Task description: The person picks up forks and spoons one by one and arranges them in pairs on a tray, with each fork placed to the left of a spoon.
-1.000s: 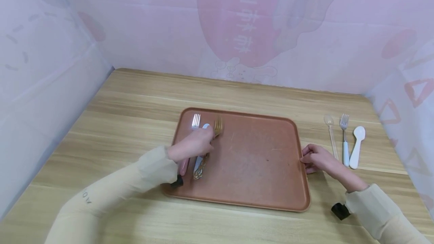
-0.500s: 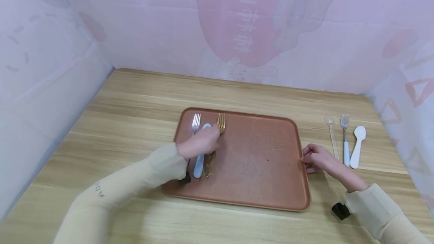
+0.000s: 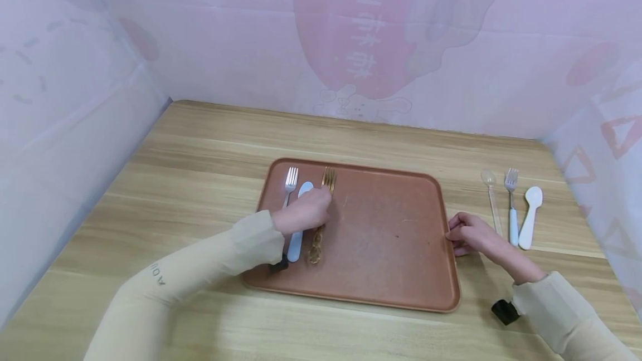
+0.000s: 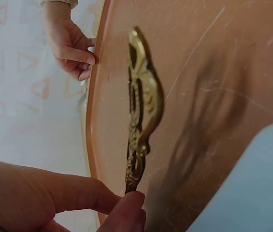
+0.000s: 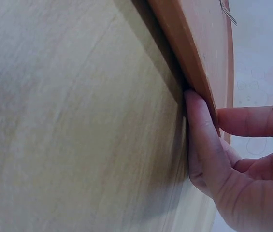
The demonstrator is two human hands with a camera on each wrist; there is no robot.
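Gold ornate-handled fork point(image 3: 321, 219): on brown plastic tray point(image 3: 391, 272), pinched by left hand point(image 3: 306, 211) fingers.
Right hand point(image 3: 471, 235): fingers grasping tray's right rim.

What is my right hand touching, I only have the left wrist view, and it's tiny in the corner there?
Observer: Your right hand holds the right rim of the brown tray; the right wrist view shows its fingers pressed against the edge.
Operator: Any cutlery outside the tray?
Observer: Yes, a clear spoon, a white-handled fork and a white spoon lie on the table right of it.
Operator: And beside my gold fork?
Observer: Left of the gold fork lie a white spoon and a silver fork.
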